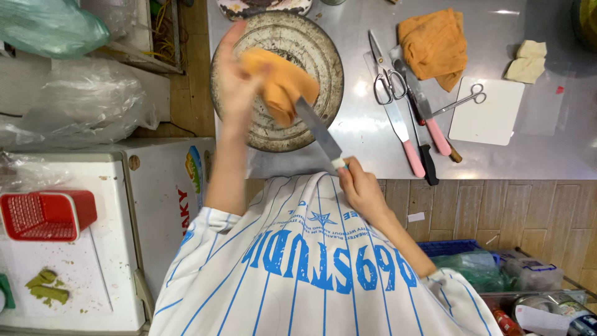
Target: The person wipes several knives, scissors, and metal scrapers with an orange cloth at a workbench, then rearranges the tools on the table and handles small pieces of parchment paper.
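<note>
left hand (233,81) bunched around the soft floppy orange cloth (280,84) over the round metal turntable (323,46), wrapping the blade; right hand (360,190) clamped on the knife (320,130) handle; slick, sharp steel, so grip the handle only

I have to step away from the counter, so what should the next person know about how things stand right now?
Left hand: raised over the round metal turntable, holding an orange cloth wrapped around the blade of the long knife.
Right hand: fingers closed on the knife's handle, blade pointing up toward the cloth.
On the steel counter: scissors, two pink-handled spatulas, a second orange cloth, a white board.
Done: the cloth is on the blade near its tip.
Left: the lower blade, near the handle, is not covered by the cloth; whether it is clean cannot be told.
</note>
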